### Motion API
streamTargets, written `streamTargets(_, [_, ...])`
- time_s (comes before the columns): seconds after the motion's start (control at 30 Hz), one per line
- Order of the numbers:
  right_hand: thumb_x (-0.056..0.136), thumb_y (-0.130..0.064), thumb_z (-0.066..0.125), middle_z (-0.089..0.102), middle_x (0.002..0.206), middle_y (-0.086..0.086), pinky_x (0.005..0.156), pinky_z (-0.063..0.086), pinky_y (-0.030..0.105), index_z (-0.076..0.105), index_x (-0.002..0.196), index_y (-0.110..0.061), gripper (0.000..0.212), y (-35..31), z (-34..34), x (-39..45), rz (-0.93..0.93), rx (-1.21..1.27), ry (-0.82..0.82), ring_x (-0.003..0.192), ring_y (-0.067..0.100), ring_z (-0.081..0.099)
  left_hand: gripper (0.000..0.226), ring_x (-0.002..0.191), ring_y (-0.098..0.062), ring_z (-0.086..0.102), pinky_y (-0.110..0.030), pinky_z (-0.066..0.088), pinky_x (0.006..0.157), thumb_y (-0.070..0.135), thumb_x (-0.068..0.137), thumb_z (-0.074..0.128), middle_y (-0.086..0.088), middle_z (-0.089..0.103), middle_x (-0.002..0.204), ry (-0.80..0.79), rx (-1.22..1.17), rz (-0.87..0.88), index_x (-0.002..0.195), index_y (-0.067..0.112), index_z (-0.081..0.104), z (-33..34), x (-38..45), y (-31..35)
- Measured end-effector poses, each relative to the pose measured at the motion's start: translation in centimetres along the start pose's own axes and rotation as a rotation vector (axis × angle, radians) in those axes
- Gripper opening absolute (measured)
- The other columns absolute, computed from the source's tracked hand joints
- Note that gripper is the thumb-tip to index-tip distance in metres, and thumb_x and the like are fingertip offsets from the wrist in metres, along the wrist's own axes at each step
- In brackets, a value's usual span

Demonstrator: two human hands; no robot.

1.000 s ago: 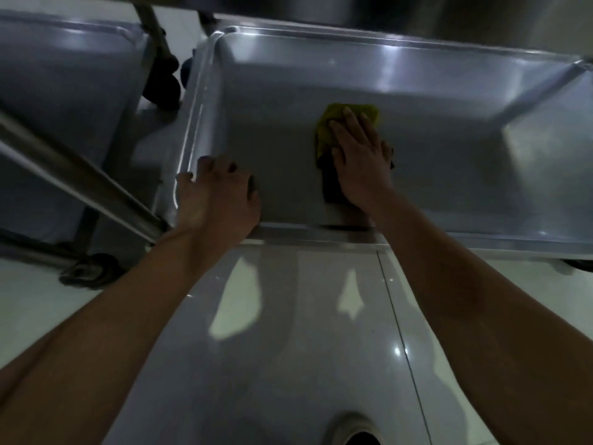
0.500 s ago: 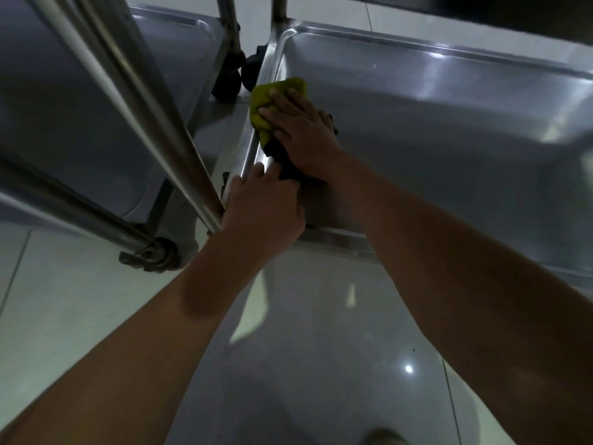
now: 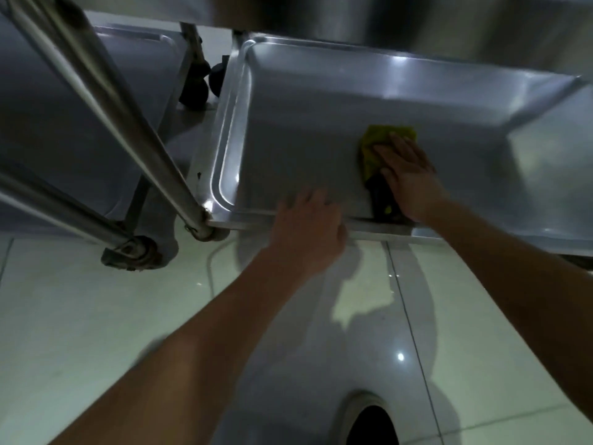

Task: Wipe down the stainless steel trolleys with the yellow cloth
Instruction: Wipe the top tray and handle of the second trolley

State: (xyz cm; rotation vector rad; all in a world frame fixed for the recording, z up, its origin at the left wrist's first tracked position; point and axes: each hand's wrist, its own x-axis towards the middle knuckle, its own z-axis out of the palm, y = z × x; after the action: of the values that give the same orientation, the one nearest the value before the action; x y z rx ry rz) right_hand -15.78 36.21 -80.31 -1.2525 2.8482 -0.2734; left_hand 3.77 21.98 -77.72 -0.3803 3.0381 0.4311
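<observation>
The trolley [image 3: 401, 226] sits on casters, so a hard sideways stroke might roll it off or bunch the yellow cloth [image 3: 377, 146] and leave streaks. The right hand [image 3: 406, 173] presses the cloth flat, fingers straight, mid-shelf toward the near edge. The left hand [image 3: 308, 224] rests on the near rim, fingers loosely bent, holding nothing that I can make out.

The right hand [image 3: 407, 175] slid the yellow cloth [image 3: 382, 146] rightward from the tray's left edge.
</observation>
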Motion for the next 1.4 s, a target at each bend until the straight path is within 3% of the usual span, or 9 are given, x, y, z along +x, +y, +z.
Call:
streamTargets(0.1, [0.105,-0.02,0.042,0.028,0.16,0.014,0.118,0.028,0.051,0.044,0.148,-0.014,0.044,2.1,-1.1,-5.1,0.069,-0.045,-0.041,0.15,0.033,0.023,0.045,0.136,-0.028,0.036,-0.051,0.035,0.108,0.042,0.094,0.046,-0.005,0.045,0.145,-0.053,-0.026,0.108,0.136,0.027,0.051,1.4,0.3,4.7])
streamTargets(0.27, [0.102,-0.021,0.046,0.015,0.165,0.007,0.112,0.032,0.056,0.034,0.153,-0.02,0.053,0.6,-1.5,-8.3,0.153,-0.08,-0.117,0.153,0.03,0.012,0.053,0.14,-0.033,0.032,-0.064,0.032,0.107,0.041,0.092,0.052,-0.007,0.044,0.143,-0.067,0.154,0.06,0.141,0.021,0.044,3.3,-0.2,6.7])
streamTargets(0.43, [0.102,-0.029,0.042,-0.002,0.167,0.001,0.115,0.021,0.061,0.017,0.157,-0.026,0.06,-0.6,-2.7,-7.9,0.215,-0.091,-0.243,0.153,0.026,-0.001,0.054,0.145,-0.03,0.027,-0.062,0.032,0.109,0.038,0.09,0.052,-0.005,0.043,0.146,-0.082,0.103,0.067,0.142,0.024,0.044,3.3,0.2,5.8])
streamTargets(0.57, [0.104,-0.026,0.04,-0.001,0.167,0.004,0.119,0.019,0.055,0.014,0.157,-0.024,0.06,-2.0,-4.3,-10.0,0.216,-0.138,-0.291,0.153,0.025,0.0,0.052,0.143,-0.026,0.03,-0.06,0.032,0.11,0.035,0.088,0.054,0.0,0.046,0.144,-0.041,0.018,0.068,0.139,0.028,0.048,3.2,0.1,5.3])
streamTargets(0.83, [0.106,-0.033,0.039,0.002,0.167,0.004,0.119,0.028,0.046,0.01,0.159,-0.027,0.06,-5.3,-13.6,-18.0,0.004,-0.269,-0.604,0.152,0.024,0.013,0.059,0.146,-0.026,0.029,-0.051,0.029,0.115,0.027,0.086,0.058,0.001,0.043,0.151,-0.039,-0.108,0.076,0.144,0.028,0.046,2.2,-1.2,4.7])
streamTargets(0.97, [0.106,-0.032,0.04,0.013,0.166,0.0,0.113,0.035,0.043,0.019,0.157,-0.026,0.056,-4.8,-15.8,-18.7,0.036,-0.192,-0.503,0.148,0.023,0.027,0.062,0.149,-0.027,0.022,-0.056,0.026,0.116,0.028,0.089,0.058,0.002,0.034,0.157,-0.095,-0.095,0.074,0.148,0.027,0.04,1.6,-1.3,4.8])
streamTargets(1.07, [0.105,-0.028,0.041,0.014,0.165,0.005,0.117,0.031,0.048,0.022,0.157,-0.02,0.055,-3.3,-13.0,-16.3,0.097,-0.116,-0.413,0.15,0.028,0.021,0.068,0.15,-0.026,0.021,-0.057,0.023,0.117,0.033,0.087,0.06,0.003,0.028,0.161,-0.074,-0.006,0.07,0.15,0.029,0.035,2.8,-1.2,4.7])
streamTargets(1.17, [0.105,-0.032,0.042,0.0,0.167,0.005,0.117,0.028,0.053,0.016,0.158,-0.022,0.06,-1.4,-8.9,-13.1,0.131,-0.124,-0.372,0.152,0.029,0.008,0.069,0.147,-0.025,0.028,-0.058,0.027,0.114,0.037,0.083,0.06,0.004,0.033,0.158,-0.035,0.045,0.048,0.147,0.03,0.037,4.2,-0.8,4.9])
streamTargets(1.4, [0.103,-0.045,0.036,-0.003,0.167,-0.002,0.119,0.016,0.052,0.014,0.157,-0.028,0.06,0.7,-3.9,-8.4,0.02,-0.079,-0.218,0.153,0.026,-0.005,0.06,0.139,-0.029,0.035,-0.06,0.027,0.11,0.033,0.085,0.057,0.002,0.037,0.15,0.015,0.185,-0.022,0.142,0.029,0.038,4.7,-1.0,6.7])
